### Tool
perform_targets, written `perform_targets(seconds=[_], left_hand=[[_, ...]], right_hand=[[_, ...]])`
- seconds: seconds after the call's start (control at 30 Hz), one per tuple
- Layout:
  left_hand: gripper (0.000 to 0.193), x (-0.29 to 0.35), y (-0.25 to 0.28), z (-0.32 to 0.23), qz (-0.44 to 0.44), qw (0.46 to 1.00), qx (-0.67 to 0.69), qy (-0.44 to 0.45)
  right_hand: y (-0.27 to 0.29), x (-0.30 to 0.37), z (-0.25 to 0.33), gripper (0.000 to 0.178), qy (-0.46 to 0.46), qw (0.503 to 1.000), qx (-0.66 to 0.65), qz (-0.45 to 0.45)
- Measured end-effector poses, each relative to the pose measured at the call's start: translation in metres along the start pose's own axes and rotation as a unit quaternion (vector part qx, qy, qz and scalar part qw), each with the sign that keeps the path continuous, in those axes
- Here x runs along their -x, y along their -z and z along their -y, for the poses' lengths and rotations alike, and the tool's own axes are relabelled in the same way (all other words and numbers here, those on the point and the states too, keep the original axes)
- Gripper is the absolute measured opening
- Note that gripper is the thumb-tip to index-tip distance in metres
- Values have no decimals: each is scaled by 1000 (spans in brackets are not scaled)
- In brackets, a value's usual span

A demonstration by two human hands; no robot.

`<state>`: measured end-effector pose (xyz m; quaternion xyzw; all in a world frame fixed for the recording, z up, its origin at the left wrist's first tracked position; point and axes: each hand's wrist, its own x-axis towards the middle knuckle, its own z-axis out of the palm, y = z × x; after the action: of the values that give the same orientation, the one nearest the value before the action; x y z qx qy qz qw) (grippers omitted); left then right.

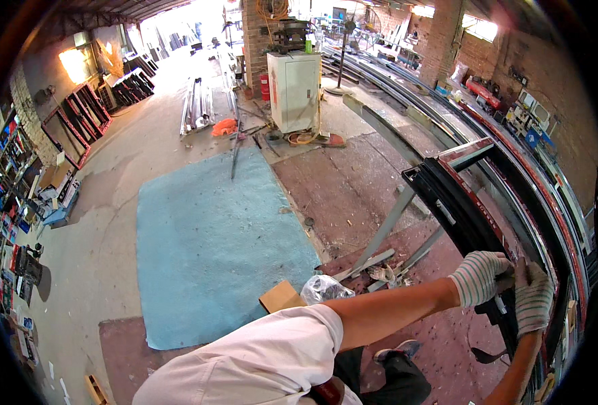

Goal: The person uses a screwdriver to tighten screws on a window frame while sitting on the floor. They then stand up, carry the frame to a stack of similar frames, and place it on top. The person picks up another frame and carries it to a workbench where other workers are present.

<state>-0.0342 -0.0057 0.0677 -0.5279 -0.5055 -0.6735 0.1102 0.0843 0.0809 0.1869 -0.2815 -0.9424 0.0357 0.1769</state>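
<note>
Both my hands wear pale knitted gloves with green stripes and meet at the black metal profile frame [462,214] on the right. My left hand [477,278] reaches across with its fingers curled together at the frame's surface. Right beside it, my right hand [533,297] has its fingers bent down close to the left fingertips. Whatever lies between the fingers is too small or too hidden to make out. Red-and-white film strips [474,200] run along the frame, which rests on a grey metal stand [384,229]. A dark strap [488,355] hangs below it.
A light blue mat [218,236] covers the floor to the left. Near me lie a cardboard box [282,297] and a clear plastic bag [326,289]. Ahead stands a white cabinet [293,91]. Long metal profiles [380,88] stretch along the right, and shelves with clutter [5,223] line the far left.
</note>
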Motion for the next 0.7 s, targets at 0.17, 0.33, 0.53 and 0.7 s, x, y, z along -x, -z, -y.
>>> perform_targets(seconds=[0.17, 0.33, 0.53, 0.7], left_hand=[[19, 0, 6, -7, 4, 1000, 8, 9], [20, 2, 2, 2, 2, 999, 34, -10], [19, 2, 6, -2, -1, 999, 34, -20], [16, 5, 10, -2, 9, 1000, 14, -10]], right_hand=[[-6, -18, -28, 21, 137, 964, -226, 19], [-8, -22, -31, 21, 142, 914, -367, 98], [-8, -37, -29, 25, 228, 906, -335, 118], [-1, -28, -4, 22, 212, 880, -398, 149]])
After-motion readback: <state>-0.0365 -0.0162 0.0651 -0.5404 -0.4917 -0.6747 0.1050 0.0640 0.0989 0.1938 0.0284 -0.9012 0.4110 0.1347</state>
